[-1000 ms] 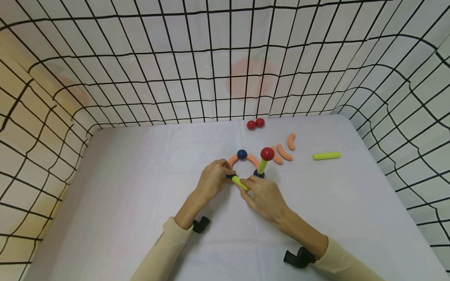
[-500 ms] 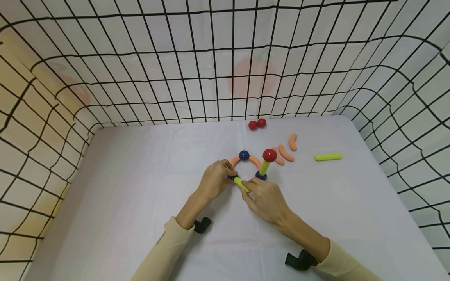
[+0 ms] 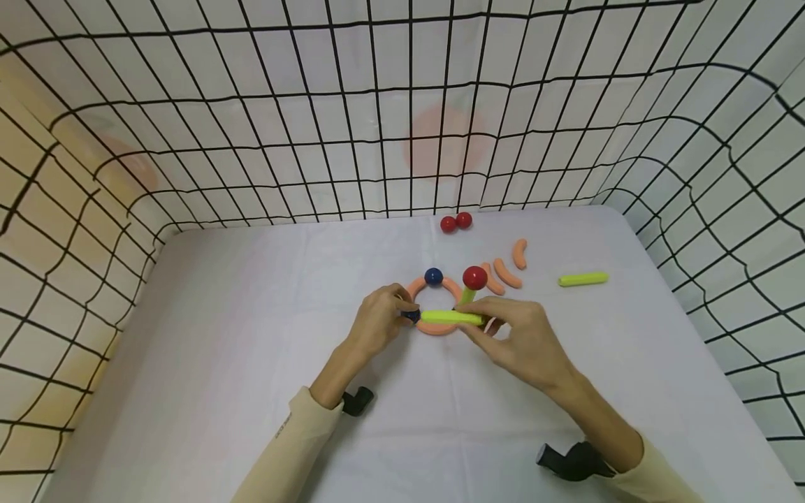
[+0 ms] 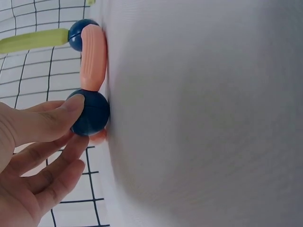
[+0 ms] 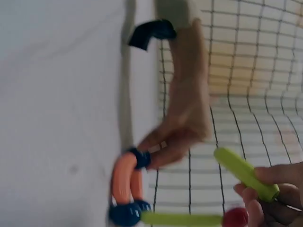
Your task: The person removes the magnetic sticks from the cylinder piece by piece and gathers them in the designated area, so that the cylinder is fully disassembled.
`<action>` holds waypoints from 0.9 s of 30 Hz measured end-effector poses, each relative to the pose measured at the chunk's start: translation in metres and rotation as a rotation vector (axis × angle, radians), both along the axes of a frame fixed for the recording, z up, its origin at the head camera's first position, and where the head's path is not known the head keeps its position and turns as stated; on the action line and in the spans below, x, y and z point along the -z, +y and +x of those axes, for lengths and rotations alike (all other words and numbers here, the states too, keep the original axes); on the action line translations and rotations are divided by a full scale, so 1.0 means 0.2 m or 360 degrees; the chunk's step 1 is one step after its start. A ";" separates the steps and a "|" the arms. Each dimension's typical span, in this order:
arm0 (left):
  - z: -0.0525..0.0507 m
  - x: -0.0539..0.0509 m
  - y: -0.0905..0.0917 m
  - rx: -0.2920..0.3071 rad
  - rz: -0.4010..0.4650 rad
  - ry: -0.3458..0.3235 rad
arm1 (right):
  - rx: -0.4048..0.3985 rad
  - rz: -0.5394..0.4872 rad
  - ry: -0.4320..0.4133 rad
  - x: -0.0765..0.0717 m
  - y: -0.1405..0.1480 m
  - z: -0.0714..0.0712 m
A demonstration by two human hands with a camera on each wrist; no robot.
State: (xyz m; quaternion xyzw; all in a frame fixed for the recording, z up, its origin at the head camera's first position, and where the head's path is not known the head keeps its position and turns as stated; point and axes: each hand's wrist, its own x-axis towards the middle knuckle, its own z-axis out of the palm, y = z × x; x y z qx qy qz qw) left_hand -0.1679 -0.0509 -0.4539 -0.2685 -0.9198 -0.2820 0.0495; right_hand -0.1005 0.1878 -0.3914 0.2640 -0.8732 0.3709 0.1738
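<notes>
A ring of orange curved rods joined by blue balls lies on the table. At its left side my left hand pinches a blue ball between thumb and fingers. My right hand grips one end of a lime-green rod, held in the air over the ring's near side. In the right wrist view, the rod's free end is apart from the ball in my left hand. Another lime-green rod stands up from the ring's right blue ball, topped by a red ball. A third blue ball sits at the ring's far side.
Two loose red balls lie near the far table edge. Several orange curved rods are right of the ring. Farther right lies a lime-green rod. Black netting surrounds the table's back and sides.
My right hand has moved right and slightly away from me. The lime-green rod in it has lifted and swung from slanting towards me to nearly sideways. The left hand keeps its place.
</notes>
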 end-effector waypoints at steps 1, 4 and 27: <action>0.00 0.00 0.00 -0.0003 0.0002 -0.0005 | -0.0011 -0.0048 -0.0037 -0.01 0.04 -0.01; 0.01 -0.01 0.00 -0.0005 0.0008 -0.0032 | 0.0021 -0.0115 -0.0111 -0.05 0.18 -0.01; 0.02 -0.03 -0.19 0.0040 0.0026 -0.0104 | 0.0626 0.0086 -0.0502 0.23 1.01 -0.20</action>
